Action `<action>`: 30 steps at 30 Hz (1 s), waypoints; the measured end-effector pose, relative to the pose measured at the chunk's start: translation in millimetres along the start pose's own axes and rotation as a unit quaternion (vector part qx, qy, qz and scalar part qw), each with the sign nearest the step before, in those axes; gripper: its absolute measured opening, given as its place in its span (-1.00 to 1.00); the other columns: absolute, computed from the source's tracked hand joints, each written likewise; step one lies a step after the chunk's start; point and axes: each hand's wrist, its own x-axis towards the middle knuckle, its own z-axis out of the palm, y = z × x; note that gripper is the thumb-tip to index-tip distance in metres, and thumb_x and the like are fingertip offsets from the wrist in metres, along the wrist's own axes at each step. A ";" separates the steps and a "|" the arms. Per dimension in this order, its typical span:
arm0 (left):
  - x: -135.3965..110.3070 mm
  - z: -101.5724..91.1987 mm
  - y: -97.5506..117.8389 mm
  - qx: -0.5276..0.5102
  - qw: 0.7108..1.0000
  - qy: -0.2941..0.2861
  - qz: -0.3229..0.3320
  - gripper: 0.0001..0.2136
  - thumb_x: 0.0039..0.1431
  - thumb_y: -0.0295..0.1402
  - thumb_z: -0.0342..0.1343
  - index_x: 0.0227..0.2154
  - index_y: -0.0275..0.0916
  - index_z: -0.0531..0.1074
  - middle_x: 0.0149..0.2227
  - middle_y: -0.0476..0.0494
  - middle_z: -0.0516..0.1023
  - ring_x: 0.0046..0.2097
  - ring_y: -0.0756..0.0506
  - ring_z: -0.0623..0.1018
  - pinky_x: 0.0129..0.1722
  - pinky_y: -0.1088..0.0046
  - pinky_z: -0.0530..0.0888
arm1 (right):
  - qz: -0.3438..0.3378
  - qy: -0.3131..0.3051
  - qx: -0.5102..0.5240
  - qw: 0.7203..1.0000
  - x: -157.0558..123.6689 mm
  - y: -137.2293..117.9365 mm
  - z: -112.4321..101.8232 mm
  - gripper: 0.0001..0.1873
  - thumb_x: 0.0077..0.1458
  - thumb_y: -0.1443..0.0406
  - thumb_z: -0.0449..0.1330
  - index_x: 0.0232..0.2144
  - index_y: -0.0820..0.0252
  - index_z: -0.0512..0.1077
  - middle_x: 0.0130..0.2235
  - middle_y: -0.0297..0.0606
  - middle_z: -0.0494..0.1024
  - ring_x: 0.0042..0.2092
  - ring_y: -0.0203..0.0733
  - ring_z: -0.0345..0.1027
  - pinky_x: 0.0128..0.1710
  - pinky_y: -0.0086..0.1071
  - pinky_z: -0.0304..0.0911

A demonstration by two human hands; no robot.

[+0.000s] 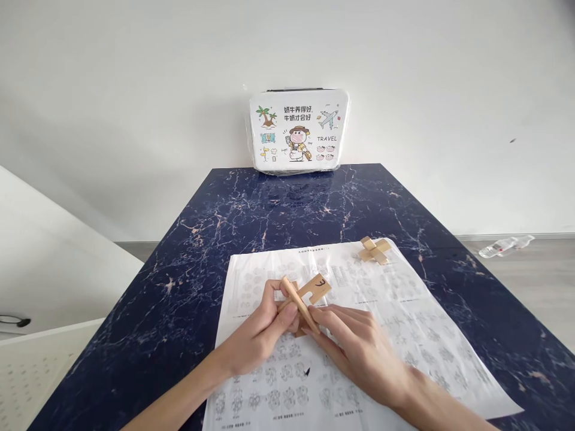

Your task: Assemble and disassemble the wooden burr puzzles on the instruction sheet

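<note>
Between my two hands are flat wooden puzzle pieces (320,288), crossed over each other above a printed sheet. One has a notch and a dark hand-drawn mark; another is seen edge-on and slants across it. My left hand (258,332) is closed on the near-left side, thumb and fingers pinching the slanted piece. From the right, my right hand (359,344) pinches the lower end of the pieces with thumb and forefinger. Fingers hide part of where the pieces meet. Farther back on the sheet rests an interlocked wooden puzzle (375,250), apart from both hands.
The printed instruction sheet (251,281), covered in small diagrams, lies on a dark blue marble-patterned table (179,269). A white cartoon-printed case (274,134) in plastic wrap stands at the table's far edge by the wall. A clear plastic bottle (505,245) lies on the floor at right.
</note>
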 end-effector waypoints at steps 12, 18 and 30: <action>0.0 -3.2 -0.9 -0.036 0.999 0.000 -0.020 -0.67 0.55 0.06 -0.04 0.07 -0.06 0.18 -0.36 0.08 0.22 -0.34 -0.06 0.19 -0.23 0.32 0.24 | 0.009 -0.005 0.031 0.999 -1.7 1.6 -1.5 -0.81 0.52 0.37 0.04 -0.06 0.09 0.45 -0.29 -0.24 0.68 -0.38 -0.16 0.58 -0.42 -0.31 0.43; 4.5 -11.6 -7.9 -0.115 0.993 0.024 0.015 -0.71 0.58 0.01 -0.04 0.01 -0.11 0.20 -0.39 0.11 0.22 -0.40 -0.01 0.14 -0.33 0.39 0.21 | 0.090 0.009 0.025 0.996 -6.9 8.0 5.9 -0.76 0.45 0.21 0.21 0.08 0.09 0.34 -0.10 -0.14 0.64 -0.14 0.01 0.59 -0.21 -0.14 0.54; 13.2 -19.2 -8.0 -0.179 0.982 0.060 0.020 -0.74 0.55 -0.09 0.08 -0.08 -0.21 0.41 -0.41 0.08 0.32 -0.51 0.08 0.13 -0.49 0.52 0.27 | 0.062 -0.100 0.018 0.993 -7.5 13.5 8.5 -0.23 0.31 0.20 0.34 0.44 -0.01 0.13 0.44 0.00 0.24 0.41 0.27 0.21 0.28 0.20 0.41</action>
